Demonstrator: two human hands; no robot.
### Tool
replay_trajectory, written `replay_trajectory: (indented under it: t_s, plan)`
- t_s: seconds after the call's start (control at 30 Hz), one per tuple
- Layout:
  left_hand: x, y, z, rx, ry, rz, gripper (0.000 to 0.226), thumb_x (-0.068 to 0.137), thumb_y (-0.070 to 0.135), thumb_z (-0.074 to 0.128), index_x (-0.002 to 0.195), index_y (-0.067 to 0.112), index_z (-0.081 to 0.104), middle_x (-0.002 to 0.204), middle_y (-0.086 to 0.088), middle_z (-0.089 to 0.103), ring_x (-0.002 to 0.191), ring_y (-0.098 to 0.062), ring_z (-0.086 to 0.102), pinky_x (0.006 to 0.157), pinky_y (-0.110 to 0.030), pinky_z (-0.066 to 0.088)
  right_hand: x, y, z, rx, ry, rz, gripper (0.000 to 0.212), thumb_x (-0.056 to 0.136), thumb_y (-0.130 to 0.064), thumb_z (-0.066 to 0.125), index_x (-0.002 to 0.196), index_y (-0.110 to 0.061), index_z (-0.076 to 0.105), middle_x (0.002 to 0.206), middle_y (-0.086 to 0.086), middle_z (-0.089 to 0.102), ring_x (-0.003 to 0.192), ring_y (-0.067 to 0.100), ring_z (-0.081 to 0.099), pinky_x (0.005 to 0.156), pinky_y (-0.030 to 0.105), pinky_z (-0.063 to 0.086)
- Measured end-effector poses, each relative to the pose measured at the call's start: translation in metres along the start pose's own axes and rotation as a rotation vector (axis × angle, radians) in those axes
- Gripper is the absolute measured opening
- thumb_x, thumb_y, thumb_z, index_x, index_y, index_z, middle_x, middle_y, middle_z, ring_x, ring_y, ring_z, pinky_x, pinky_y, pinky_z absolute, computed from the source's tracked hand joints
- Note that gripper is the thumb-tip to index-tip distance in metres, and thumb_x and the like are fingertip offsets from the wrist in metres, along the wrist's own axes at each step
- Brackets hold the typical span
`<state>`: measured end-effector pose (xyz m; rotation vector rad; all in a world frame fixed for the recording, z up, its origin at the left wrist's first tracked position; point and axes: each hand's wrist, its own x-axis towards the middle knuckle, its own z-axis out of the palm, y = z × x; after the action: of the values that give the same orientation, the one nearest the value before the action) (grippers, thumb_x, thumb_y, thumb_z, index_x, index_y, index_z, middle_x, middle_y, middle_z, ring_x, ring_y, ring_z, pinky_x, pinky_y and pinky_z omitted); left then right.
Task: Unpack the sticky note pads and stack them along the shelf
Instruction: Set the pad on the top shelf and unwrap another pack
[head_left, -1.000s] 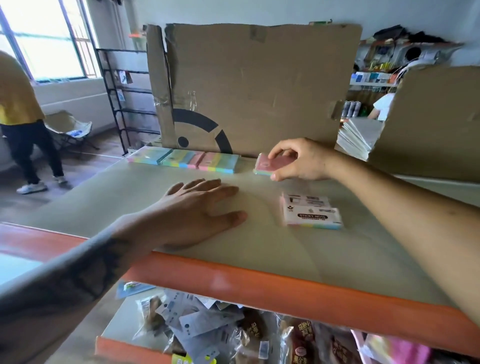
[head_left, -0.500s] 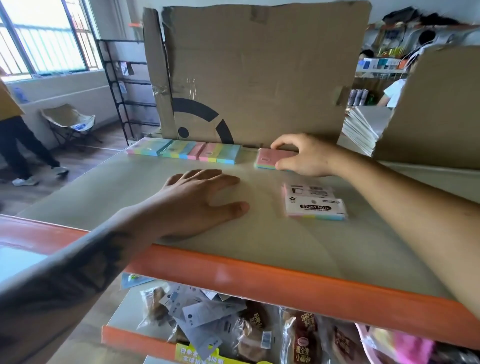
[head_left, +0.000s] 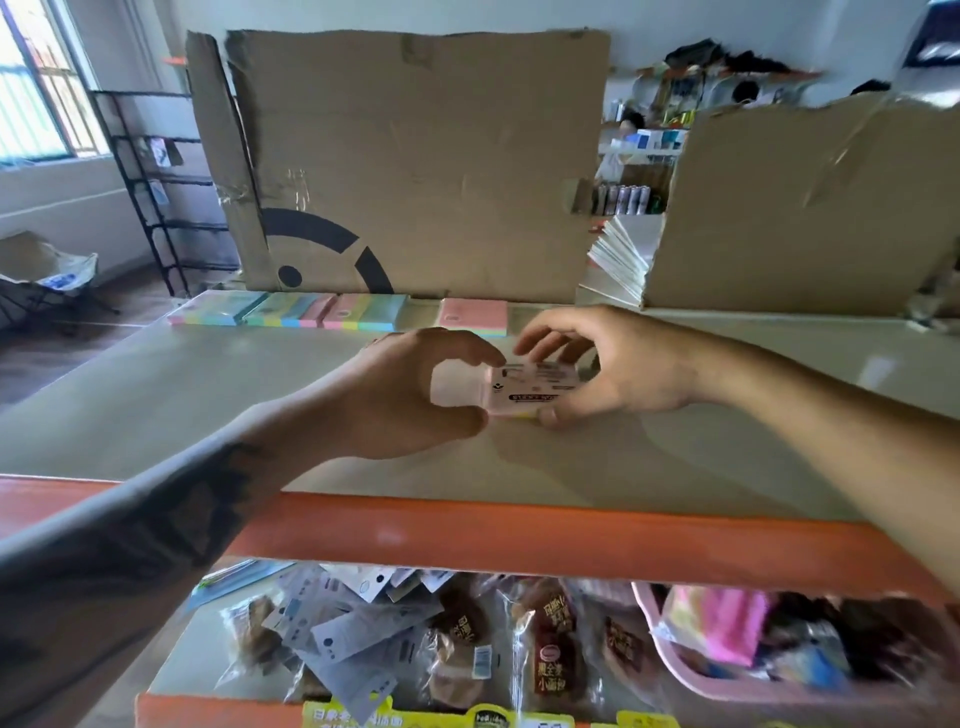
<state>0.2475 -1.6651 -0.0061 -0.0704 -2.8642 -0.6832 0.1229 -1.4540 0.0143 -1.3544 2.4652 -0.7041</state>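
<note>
- At the centre of the frame, both hands meet over a wrapped pack of sticky notes, held just above the pale shelf.
- The right hand has its grip closed on the pack: thumb under the near edge, fingers curled over the far edge.
- The left hand pinches the pack's left end between thumb and forefinger, the two forming an open ring to the left of the pack.
- The pack shows a pink face with black printing and a label; a yellow layer peeks out along its lower edge.
- Along the back of the shelf, just above the hands, lies a row of unwrapped pads in pastel stripes, set side by side against the cardboard sheet.
- A single pink pad lies at the right end of that row, a small gap apart from it.
- An orange beam edges the shelf front across the lower middle of the frame.
- Below it, at the bottom of the frame, lie snack packets and a pink basket.
- A second cardboard sheet stands at the upper right, with a stack of booklets beside it.
</note>
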Motion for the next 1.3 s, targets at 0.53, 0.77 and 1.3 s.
replay_trajectory:
  t_s: [0.53,0.77,1.3]
  plan:
    - [0.002,-0.008,-0.002,-0.606,0.239,-0.079,0.007,0.093,0.011,0.071,0.093,0.012,0.078,0.088,-0.003,0.076,0.079,-0.01,0.063,0.08,-0.03,0.05,-0.012,-0.023,0.023,-0.161,0.444,-0.288,0.084,0.074,-0.049,0.087,0.143,-0.025,0.045,0.138,-0.009,0.051,0.119,0.006,0.054,0.098,0.024,0.046]
    - [-0.015,-0.016,-0.008,-0.65,0.22,-0.186,0.039,0.071,0.04,0.08,0.093,0.008,0.078,0.097,-0.026,0.072,0.085,-0.027,0.064,0.088,-0.052,0.051,0.005,-0.029,0.031,-0.282,0.348,-0.31,0.088,0.067,-0.054,0.083,0.142,-0.033,0.041,0.133,-0.007,0.058,0.119,0.021,0.054,0.101,0.052,0.044]
    - [-0.05,-0.106,-0.106,0.252,-0.006,-0.082,0.093,0.06,0.067,0.084,0.143,0.043,0.048,0.141,0.021,0.051,0.128,-0.009,0.048,0.107,-0.032,0.038,0.084,-0.131,0.067,-0.117,0.146,-0.178,0.097,0.068,-0.047,0.091,0.143,-0.039,0.03,0.132,-0.007,0.057,0.123,0.015,0.055,0.103,0.037,0.046]
